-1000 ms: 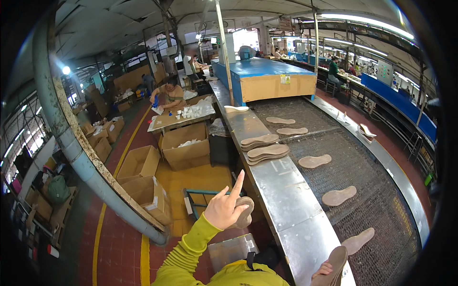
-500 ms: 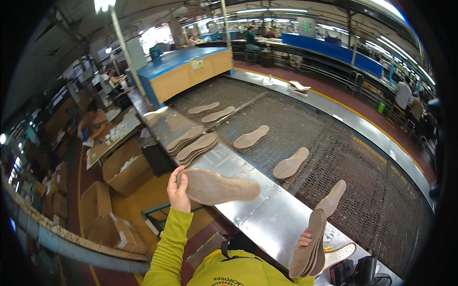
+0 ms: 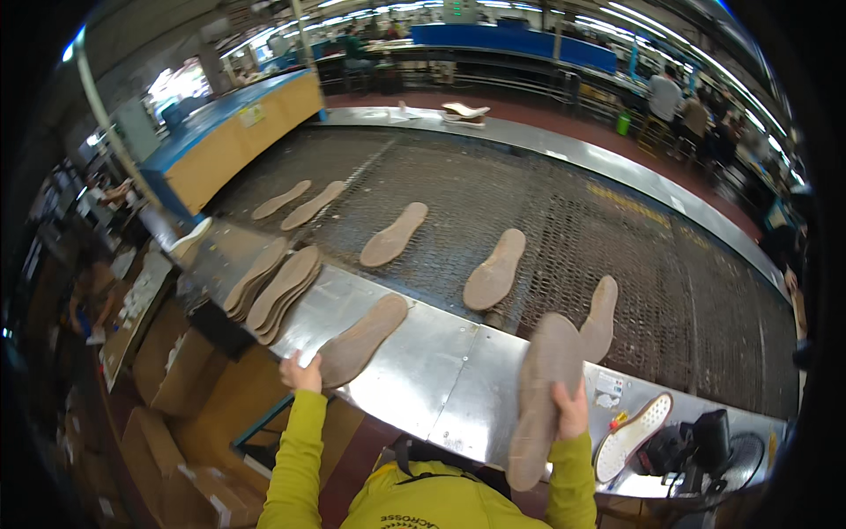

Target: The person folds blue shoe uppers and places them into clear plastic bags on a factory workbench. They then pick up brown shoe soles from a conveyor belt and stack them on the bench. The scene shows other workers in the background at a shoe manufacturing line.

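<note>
My left hand [image 3: 302,374] grips the wide end of a brown shoe sole [image 3: 364,339], held low over the near metal ledge; I cannot tell whether it touches the metal. In my right hand [image 3: 572,411] are brown shoe soles [image 3: 542,388], upright over the ledge; the top one hides most of those behind. Beside my left hand two stacks of similar soles, one stack [image 3: 286,289] and another stack [image 3: 256,275], rest on the ledge. Across the mesh conveyor lie several single soles, among them one sole [image 3: 495,271] and another [image 3: 599,319] just past my right hand.
The metal ledge [image 3: 441,379] runs along the dark mesh conveyor [image 3: 564,220]. A white perforated sole [image 3: 633,438] and a black fan-like device [image 3: 705,445] sit at the right. A blue-topped machine housing [image 3: 247,132] spans the conveyor at far left. Cardboard boxes [image 3: 211,494] stand lower left.
My view has swung to the right. My left hand has brought its sole down toward the ledge. The soles in my right hand have turned, showing the top one's broad face.
</note>
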`<state>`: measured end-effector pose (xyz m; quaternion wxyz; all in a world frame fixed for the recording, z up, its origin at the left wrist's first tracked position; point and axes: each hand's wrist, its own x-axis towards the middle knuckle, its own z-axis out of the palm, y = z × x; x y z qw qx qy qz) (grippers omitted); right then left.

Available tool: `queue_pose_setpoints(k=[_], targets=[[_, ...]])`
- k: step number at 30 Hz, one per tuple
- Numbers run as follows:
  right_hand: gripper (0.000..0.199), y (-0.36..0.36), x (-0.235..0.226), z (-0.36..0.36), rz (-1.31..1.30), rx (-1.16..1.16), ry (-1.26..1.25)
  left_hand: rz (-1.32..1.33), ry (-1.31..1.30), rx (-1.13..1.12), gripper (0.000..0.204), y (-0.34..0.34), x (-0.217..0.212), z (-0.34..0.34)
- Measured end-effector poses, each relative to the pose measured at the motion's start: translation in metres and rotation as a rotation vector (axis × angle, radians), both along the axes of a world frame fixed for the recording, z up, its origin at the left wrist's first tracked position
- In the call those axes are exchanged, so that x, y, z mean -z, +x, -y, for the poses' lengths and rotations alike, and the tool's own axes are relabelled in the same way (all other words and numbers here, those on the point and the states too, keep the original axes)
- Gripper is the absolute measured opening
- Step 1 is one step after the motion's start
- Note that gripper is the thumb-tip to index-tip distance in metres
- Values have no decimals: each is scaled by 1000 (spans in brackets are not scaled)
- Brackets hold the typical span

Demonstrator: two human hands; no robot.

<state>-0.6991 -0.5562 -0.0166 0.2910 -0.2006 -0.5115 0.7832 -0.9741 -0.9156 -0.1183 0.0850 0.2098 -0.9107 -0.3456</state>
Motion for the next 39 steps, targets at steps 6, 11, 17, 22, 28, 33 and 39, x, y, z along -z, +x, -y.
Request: queue_pose_setpoints(k=[6, 11, 17, 22, 28, 33, 39], targets=[[62, -77, -42, 21, 446, -1157, 1012, -199, 984, 802, 57, 24, -35, -49], [62, -132, 6, 25, 632, -700, 1590, 129, 889, 1384, 57, 74, -19, -98], [87, -96, 66, -134, 1326, 629, 1114, -370, 371, 1558, 37, 79, -13, -94], [90, -84, 75, -177, 1444, 517, 775, -434, 633, 1589, 23, 71, -16, -88], [73, -208, 46, -150, 921, 568, 604, -469, 645, 1635, 21, 74, -14, -88], [104, -307, 69, -48, 1583, 96, 845, -301, 770, 1512, 16, 68, -20, -85], [69, -284, 38, -50, 980, 94, 689, 353, 1233, 1139, 39, 3, -51, -118]])
